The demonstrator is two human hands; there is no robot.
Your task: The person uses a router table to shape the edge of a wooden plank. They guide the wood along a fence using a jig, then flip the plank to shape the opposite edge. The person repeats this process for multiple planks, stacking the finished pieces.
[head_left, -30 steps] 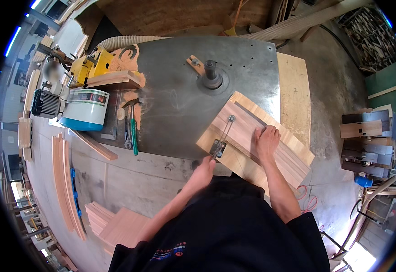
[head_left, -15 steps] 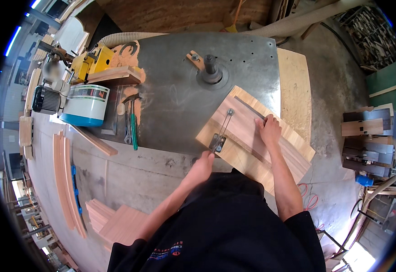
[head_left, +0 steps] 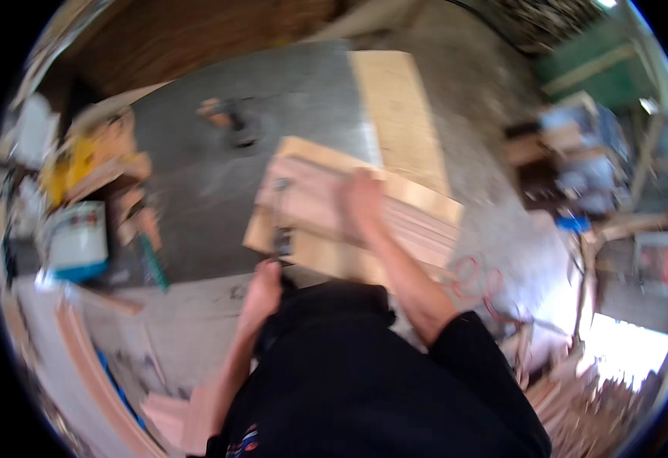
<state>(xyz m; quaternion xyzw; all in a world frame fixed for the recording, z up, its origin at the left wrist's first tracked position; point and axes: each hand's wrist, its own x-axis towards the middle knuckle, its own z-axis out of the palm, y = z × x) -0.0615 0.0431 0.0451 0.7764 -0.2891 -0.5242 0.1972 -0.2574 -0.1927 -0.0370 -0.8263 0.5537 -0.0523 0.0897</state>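
Observation:
My left hand (head_left: 263, 284) is closed round the handle of a metal toggle clamp (head_left: 282, 238) at the near left of a pale wooden base board (head_left: 326, 259). The clamp's long arm reaches across a pinkish wood plank (head_left: 311, 183) lying on that base. My right hand (head_left: 363, 200) rests on the plank toward its far edge, its fingers smeared by motion. Both boards lie over the near right corner of a dark metal machine table (head_left: 196, 198). Beyond their left end stands a blurred upright spindle (head_left: 240, 130) with a small wooden piece (head_left: 215, 112) beside it.
Left on the table are a yellow machine part (head_left: 80, 160), a white and teal motor housing (head_left: 78, 240) and a green-handled tool (head_left: 153, 263). A pale panel (head_left: 399, 107) runs along the right edge. Red hose (head_left: 475, 278) and stacked wood (head_left: 563, 153) lie to the right.
The view has swung right and blurred, so table and boards appear further left and turned counter-clockwise. Both hands keep their places on the clamp and the plank.

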